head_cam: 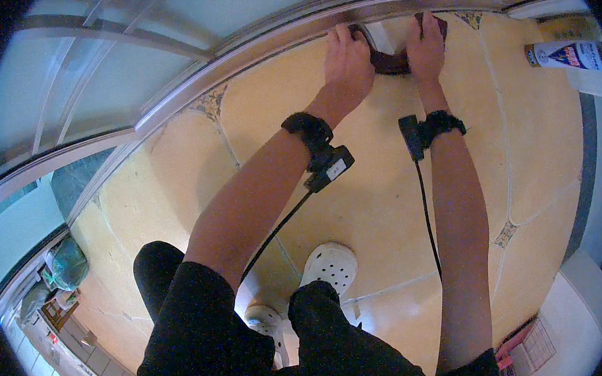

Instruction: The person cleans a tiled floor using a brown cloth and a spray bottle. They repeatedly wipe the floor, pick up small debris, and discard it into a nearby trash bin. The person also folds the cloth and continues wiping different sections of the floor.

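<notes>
At the foot of the framed glass door, a dark maroon item with a pale inner part (395,63), perhaps folded cloth or a shoe, lies on the tiled floor (366,198). My left hand (347,57) grips its left side, fingertips close to the door's bottom rail (309,32). On its other side my right hand (426,45) holds the right edge, its thumb hidden. Each wrist wears a black strap with a small cabled device. What exactly the item is, I cannot tell.
White clogs (332,266) are on my feet below. A printed can (568,54) is at the right by a pale ledge. Tied plastic bags (66,265) sit at the left, past the door's edge. A pink wire-sided object (530,348) is at lower right.
</notes>
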`<state>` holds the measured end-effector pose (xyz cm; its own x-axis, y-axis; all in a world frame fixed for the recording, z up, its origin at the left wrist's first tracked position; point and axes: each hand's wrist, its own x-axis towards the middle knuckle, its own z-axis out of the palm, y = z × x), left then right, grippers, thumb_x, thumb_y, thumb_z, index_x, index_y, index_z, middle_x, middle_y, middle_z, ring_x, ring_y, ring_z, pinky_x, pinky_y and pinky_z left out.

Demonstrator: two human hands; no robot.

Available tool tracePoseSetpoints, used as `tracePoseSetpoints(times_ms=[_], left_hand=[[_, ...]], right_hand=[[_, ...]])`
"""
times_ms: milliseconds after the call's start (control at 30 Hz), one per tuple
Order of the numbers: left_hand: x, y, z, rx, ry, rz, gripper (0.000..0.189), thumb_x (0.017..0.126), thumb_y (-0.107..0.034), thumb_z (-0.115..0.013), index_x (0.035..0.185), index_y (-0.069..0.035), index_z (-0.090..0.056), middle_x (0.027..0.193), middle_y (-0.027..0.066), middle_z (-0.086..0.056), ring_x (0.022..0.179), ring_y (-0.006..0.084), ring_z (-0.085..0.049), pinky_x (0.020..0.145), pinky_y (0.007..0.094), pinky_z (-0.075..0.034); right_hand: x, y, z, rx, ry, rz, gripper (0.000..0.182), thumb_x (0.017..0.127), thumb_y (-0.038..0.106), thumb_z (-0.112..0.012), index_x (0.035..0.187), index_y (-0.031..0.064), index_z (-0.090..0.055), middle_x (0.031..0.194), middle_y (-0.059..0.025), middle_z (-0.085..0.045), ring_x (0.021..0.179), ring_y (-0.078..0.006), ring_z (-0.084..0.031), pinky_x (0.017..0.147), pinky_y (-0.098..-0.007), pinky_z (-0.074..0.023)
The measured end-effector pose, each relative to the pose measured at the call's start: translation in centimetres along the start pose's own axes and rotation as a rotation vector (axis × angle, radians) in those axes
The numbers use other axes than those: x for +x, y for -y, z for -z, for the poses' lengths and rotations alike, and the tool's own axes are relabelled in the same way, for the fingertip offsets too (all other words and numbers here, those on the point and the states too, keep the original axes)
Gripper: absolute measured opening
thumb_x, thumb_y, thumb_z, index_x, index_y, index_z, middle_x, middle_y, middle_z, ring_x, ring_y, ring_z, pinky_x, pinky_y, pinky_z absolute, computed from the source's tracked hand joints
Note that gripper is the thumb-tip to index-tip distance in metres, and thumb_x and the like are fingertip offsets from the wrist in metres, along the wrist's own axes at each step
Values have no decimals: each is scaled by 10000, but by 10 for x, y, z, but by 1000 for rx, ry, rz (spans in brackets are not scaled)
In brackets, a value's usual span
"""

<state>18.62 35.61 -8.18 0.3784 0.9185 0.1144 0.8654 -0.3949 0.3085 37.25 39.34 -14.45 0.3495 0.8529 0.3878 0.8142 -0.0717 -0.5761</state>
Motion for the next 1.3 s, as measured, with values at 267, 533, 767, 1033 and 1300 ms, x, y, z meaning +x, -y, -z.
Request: tracePoseSetpoints(times_ms=[267, 533, 767, 1033, 1300], left_hand=[[2, 26, -34, -213, -130, -77, 363, 703, 1, -572, 1055, 92, -586, 1053, 266, -585, 1093, 433, -493, 996, 461, -406], [-42, 16, -9, -393, -116, -69, 285, 854, -61, -503, 1093, 79, -567, 1087, 296, -557, 1032, 442, -528, 934, 472, -448], [-79, 1, 0, -479, -14, -5, 277, 890, -94, -502, 1111, 57, -574, 1071, 260, -574, 1013, 411, -557, 929, 449, -459], [-90, -136, 64, -837, 35, -173, 284, 888, -91, -535, 1134, 51, -558, 1110, 232, -541, 1039, 404, -535, 931, 428, -467], [-172, -288, 263, -854, 426, -301, 336, 909, -129, -524, 1192, 50, -512, 1136, 221, -512, 1086, 383, -517, 941, 403, -468]], right_hand=[[-38, 54, 24, -70, 139, 15, 646, 931, 475, -546, 1397, 41, -439, 1404, -186, -483, 1298, -337, -459, 1057, -401, -381], [-101, 114, 34, 63, 149, -131, 419, 942, 156, -533, 1349, 77, -477, 1261, -197, -596, 1066, -364, -620, 879, -431, -500], [-144, 123, 46, 206, 35, -241, 377, 910, 103, -565, 1283, 51, -571, 1191, -202, -634, 1003, -349, -646, 852, -417, -510], [-148, 104, 185, 909, -332, -706, 316, 974, 129, -558, 1252, -18, -581, 1098, -96, -657, 932, -195, -621, 780, -312, -525], [-176, 215, 447, 894, -527, -1039, 315, 990, 146, -533, 1265, -5, -560, 1101, -112, -656, 935, -165, -622, 774, -289, -525]])
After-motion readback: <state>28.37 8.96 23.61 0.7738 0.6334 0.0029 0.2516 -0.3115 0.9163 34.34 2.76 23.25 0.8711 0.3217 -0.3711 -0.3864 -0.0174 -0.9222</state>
